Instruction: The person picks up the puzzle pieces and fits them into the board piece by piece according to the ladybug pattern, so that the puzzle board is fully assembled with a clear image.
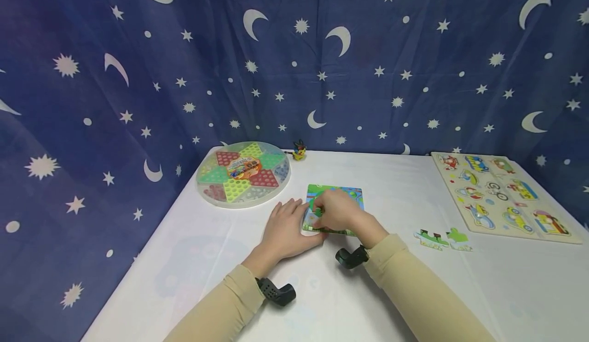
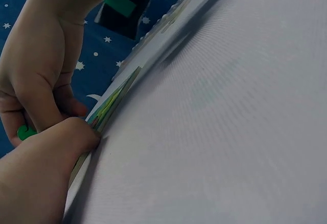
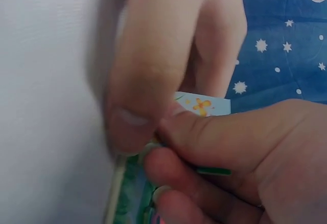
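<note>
A small picture puzzle board (image 1: 354, 195) with a blue and green scene lies on the white table. My left hand (image 1: 286, 232) rests along its left side, fingers stretched out, with the thumb against the near edge. Over the board, my right hand (image 1: 339, 210) pinches a green puzzle piece (image 2: 25, 132) between thumb and fingers. Only part of that piece shows beside the fingers; its underside and the spot below it are hidden. In the right wrist view the left thumb (image 3: 135, 124) touches the board's edge close to the right fingertips.
Loose puzzle pieces (image 1: 432, 240) lie right of the board. A round Chinese checkers board (image 1: 244, 173) is at the back left, with a small yellow figurine (image 1: 298, 151) beside it. A wooden vehicle puzzle (image 1: 501, 196) occupies the right side. A blue star-and-moon curtain (image 1: 368, 76) hangs behind.
</note>
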Available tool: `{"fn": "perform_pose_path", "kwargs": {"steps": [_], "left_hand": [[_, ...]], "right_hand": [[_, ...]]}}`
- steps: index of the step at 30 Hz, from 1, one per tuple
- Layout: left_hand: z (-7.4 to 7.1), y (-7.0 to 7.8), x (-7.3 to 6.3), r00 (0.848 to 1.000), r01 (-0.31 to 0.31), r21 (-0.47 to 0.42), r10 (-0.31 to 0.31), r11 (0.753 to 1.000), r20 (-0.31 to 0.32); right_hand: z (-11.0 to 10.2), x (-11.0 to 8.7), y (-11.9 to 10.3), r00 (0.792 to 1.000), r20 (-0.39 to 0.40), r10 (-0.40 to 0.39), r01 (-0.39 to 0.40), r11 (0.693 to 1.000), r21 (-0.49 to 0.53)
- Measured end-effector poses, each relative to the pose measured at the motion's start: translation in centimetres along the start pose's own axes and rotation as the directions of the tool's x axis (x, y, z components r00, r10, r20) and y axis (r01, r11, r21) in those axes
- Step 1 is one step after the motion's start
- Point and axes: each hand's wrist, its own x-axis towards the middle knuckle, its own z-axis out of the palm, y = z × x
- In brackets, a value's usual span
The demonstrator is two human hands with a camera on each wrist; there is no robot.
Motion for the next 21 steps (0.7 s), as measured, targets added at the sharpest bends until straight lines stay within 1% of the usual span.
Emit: {"fn": "perform_pose_path", "kwargs": {"steps": [6, 11, 15, 18, 21], "left_hand": [[0.1, 0.1, -0.1, 1.0, 0.0, -0.015, 0.0, 1.0, 0.0], [0.2, 0.0, -0.1, 1.0, -0.006, -0.013, 0.006, 1.0, -0.016], [0.1, 0.0, 0.0, 1.0, -0.003, -0.004, 0.003, 1.0, -0.014], [0.1, 0.0, 0.0, 1.0, 0.003, 0.007, -0.003, 1.0, -0.008], [0.1, -0.1, 0.1, 1.0, -0.002, 0.011, 0.002, 1.0, -0.006]], "right_hand": [[0.4, -0.6, 0.0, 0.999, -0.031, -0.03, 0.03, 1.0, -0.001], [0.4, -1.0, 0.3, 0.997, -0.043, -0.064, 0.065, 0.997, 0.029], [0.1, -1.2, 0.4, 0.999, -0.011, -0.054, 0.054, 0.994, 0.092], [-0.3, -1.3, 0.5, 0.998, 0.04, -0.04, 0.034, 0.989, 0.146], [-0.7, -1.3, 0.5, 0.996, 0.082, -0.036, 0.022, 0.986, 0.165]]}}
